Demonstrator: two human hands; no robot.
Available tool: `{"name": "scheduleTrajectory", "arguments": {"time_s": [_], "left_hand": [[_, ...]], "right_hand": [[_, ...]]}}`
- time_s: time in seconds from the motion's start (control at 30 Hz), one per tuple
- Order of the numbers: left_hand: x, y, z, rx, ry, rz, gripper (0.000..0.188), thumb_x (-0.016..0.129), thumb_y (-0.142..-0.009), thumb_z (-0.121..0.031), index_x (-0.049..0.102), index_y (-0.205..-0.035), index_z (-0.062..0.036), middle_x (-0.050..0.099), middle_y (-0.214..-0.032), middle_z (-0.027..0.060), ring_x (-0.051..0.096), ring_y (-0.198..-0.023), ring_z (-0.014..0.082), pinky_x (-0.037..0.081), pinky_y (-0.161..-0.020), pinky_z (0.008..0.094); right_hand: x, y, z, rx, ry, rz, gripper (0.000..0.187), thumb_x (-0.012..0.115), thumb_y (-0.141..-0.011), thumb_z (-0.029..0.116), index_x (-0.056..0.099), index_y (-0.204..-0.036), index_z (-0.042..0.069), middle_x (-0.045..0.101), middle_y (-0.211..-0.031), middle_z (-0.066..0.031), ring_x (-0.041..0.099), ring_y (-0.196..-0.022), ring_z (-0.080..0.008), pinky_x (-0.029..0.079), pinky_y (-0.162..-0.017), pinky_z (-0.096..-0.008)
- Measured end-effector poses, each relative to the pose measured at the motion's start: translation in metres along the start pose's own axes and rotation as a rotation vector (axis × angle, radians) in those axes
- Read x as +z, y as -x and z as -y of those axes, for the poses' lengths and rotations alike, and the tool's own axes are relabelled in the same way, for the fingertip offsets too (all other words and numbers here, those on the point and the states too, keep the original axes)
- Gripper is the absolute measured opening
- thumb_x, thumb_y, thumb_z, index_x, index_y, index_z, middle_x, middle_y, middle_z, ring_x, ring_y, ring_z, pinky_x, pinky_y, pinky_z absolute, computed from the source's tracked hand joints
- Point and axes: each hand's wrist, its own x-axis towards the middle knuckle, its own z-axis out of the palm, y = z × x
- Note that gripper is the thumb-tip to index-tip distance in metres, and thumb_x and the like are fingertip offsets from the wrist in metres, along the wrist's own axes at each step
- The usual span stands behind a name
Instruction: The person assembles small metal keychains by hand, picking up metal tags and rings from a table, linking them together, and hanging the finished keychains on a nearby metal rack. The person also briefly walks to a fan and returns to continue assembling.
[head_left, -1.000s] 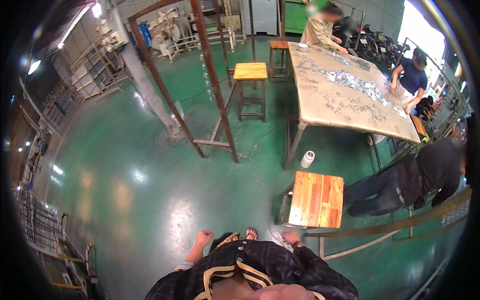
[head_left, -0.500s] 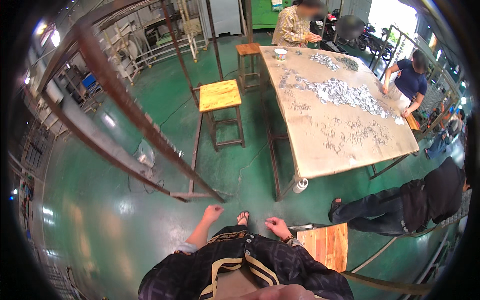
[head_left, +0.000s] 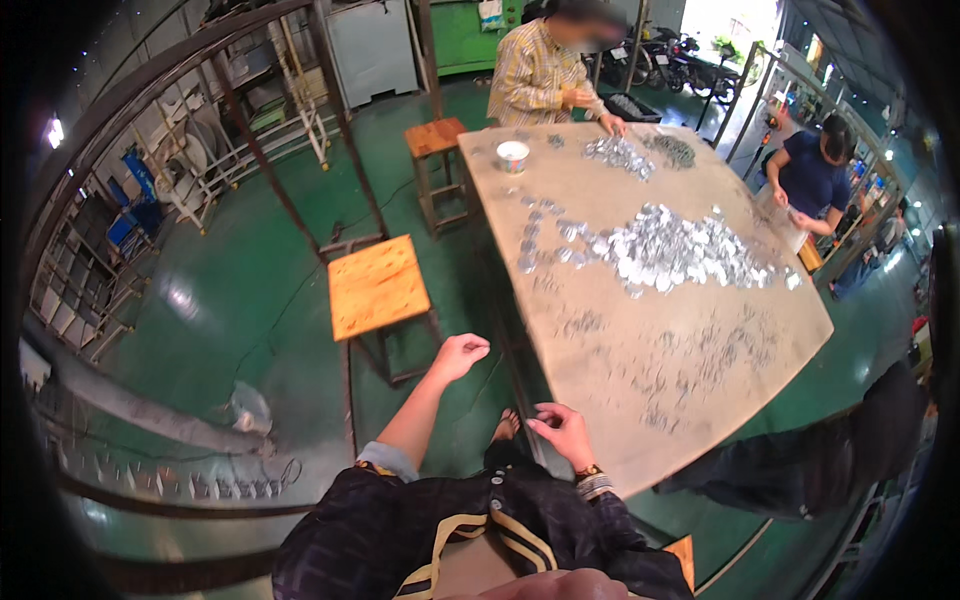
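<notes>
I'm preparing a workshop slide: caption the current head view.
Left hand near a wooden stool, right hand near a tan worktable spread with silvery discs.

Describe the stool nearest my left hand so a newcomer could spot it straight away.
Find the big tan table scattered with silvery discs. On its left, pick the nearer stool, to the left of your left hand. Its bright yellow-orange top sets it apart from the farther stool, whose top is a darker, redder brown.
</notes>
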Motion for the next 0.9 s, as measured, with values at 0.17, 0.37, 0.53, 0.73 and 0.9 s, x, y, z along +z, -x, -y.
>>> {"name": "scheduleTrajectory", "arguments": {"time_s": [0.17, 0.37, 0.53, 0.73, 0.9], "left_hand": [[-0.02, -0.13, -0.023, 0.064, -0.04, 0.001, 0.018, 0.071, -0.081, -0.014, 0.069, -0.094, -0.0013, 0.07, -0.083, 0.0084, 0.066, -0.077, 0.0143, 0.053, -0.073, 0.0296], [-0.013, -0.268, -0.048, 0.125, -0.187, 0.023, 0.022, 0.074, -0.076, -0.013, 0.069, -0.093, -0.0003, 0.07, -0.079, 0.0095, 0.066, -0.071, 0.0153, 0.053, -0.069, 0.0297], [0.005, -0.371, -0.052, 0.18, -0.296, 0.094, 0.026, 0.076, -0.073, -0.012, 0.069, -0.096, -0.0027, 0.068, -0.083, 0.0072, 0.063, -0.072, 0.0156, 0.052, -0.069, 0.0299], [0.026, -0.436, -0.058, 0.37, -0.542, 0.3, 0.03, 0.076, -0.07, -0.015, 0.067, -0.098, -0.0084, 0.064, -0.095, 0.0103, 0.063, -0.089, 0.0294, 0.052, -0.077, 0.0398], [0.026, -0.458, -0.048, 0.428, -0.52, 0.424, 0.015, 0.073, -0.071, -0.014, 0.071, -0.085, -0.0087, 0.068, -0.076, 0.0099, 0.066, -0.07, 0.0256, 0.053, -0.065, 0.0369]], "right_hand": [[-0.021, -0.143, 0.033, -0.179, 0.311, -0.179, 0.032, 0.078, -0.072, 0.022, 0.069, -0.096, 0.002, 0.065, -0.078, -0.01, 0.062, -0.07, -0.0215, 0.05, -0.066, -0.0324], [-0.033, -0.257, 0.036, -0.172, 0.521, -0.269, 0.027, 0.077, -0.071, 0.017, 0.07, -0.093, 0.004, 0.065, -0.08, -0.0133, 0.062, -0.074, -0.0302, 0.05, -0.069, -0.0384], [-0.025, -0.309, 0.033, -0.142, 0.714, -0.284, 0.029, 0.077, -0.068, 0.019, 0.071, -0.094, 0.006, 0.063, -0.083, -0.0138, 0.059, -0.082, -0.0338, 0.048, -0.074, -0.0424], [0.0, -0.359, 0.022, -0.041, 0.746, -0.39, 0.035, 0.078, -0.065, 0.016, 0.068, -0.096, 0.005, 0.063, -0.086, -0.0132, 0.058, -0.086, -0.0337, 0.046, -0.076, -0.043], [0.017, -0.378, 0.025, 0.18, 0.776, -0.368, 0.032, 0.077, -0.066, 0.018, 0.063, -0.093, 0.008, 0.063, -0.091, -0.0108, 0.057, -0.091, -0.0316, 0.042, -0.077, -0.0424]]}}
